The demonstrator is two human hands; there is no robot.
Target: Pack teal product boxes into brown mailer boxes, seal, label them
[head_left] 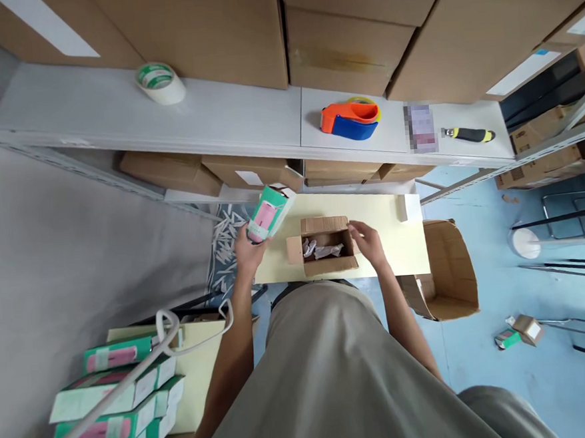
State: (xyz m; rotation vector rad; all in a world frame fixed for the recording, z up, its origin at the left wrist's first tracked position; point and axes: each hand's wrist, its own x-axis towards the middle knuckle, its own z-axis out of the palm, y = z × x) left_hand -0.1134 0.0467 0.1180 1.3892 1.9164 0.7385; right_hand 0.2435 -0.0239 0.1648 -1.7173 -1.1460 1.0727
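My left hand is wrapped round the lower end of a green and white product box printed with a pink picture. It holds this box tilted, above the left part of the cream table. An open cardboard box stands at the table's middle with its flaps folded out. Crumpled white paper lies inside it. At that box's right side, my right hand has its fingers closed on the right flap near the upper corner.
A shelf across the front carries large cartons, a tape roll, an orange-blue tape dispenser and a black-yellow knife. Similar green boxes are stacked at lower left behind a white metal rod. A big open carton stands right.
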